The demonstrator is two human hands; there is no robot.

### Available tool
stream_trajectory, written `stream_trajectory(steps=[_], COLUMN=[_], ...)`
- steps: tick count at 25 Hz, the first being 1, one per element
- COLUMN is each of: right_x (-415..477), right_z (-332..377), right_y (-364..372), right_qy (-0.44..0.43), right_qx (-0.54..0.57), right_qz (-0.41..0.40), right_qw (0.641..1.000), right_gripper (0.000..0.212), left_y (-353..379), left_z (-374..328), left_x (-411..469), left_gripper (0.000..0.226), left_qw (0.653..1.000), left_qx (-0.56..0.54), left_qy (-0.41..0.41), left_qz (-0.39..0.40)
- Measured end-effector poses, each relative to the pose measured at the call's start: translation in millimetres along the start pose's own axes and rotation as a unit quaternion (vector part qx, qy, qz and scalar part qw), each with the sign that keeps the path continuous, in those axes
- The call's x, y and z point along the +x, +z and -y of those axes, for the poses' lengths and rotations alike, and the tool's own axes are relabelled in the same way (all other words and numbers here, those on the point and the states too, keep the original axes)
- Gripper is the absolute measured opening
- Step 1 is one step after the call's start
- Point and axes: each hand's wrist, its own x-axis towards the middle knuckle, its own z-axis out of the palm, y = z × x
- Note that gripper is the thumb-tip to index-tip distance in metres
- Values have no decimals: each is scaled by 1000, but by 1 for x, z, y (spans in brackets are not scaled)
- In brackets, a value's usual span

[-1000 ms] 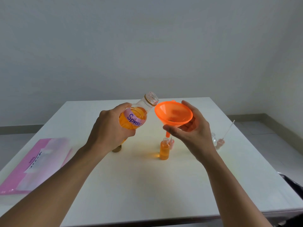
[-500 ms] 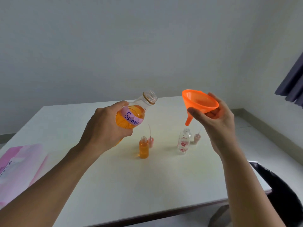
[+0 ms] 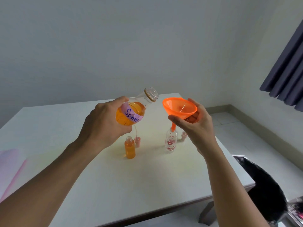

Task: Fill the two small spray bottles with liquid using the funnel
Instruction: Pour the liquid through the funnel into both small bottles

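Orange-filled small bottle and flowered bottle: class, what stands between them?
Head view: a pink spray cap beside the orange-filled bottle, then bare table to the flowered bottle.

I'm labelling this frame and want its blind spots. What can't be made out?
Head view, funnel spout tip: in or just above the neck of the clear bottle, too small to tell.
Head view, large bottle base: hidden by the left hand.
Head view, spray cap behind the clear bottle: partly hidden by the right hand.
Head view, pink pouch: cut off by the left edge.

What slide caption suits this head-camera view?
Left hand holds the tilted Spray bottle beside the orange funnel, which the right hand holds at the mouth of the empty floral bottle.
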Motion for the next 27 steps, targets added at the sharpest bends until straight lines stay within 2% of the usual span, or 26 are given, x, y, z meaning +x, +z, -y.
stream_trajectory(steps=[6,11,27], right_x=[-10,-17,-20], right_z=[-3,-4,-1], right_y=[1,1,1], right_qy=[-8,-27,-32], right_qx=[-12,-26,-31], right_qz=[26,29,36], right_qw=[1000,999,998], right_gripper=[99,103,100], left_y=[-1,4,5], left_z=[-6,-11,-20], left_x=[13,28,42], left_gripper=[75,76,72], left_qw=[994,982,961], left_qx=[100,163,217], left_qy=[50,91,163], left_qz=[-7,-3,-50])
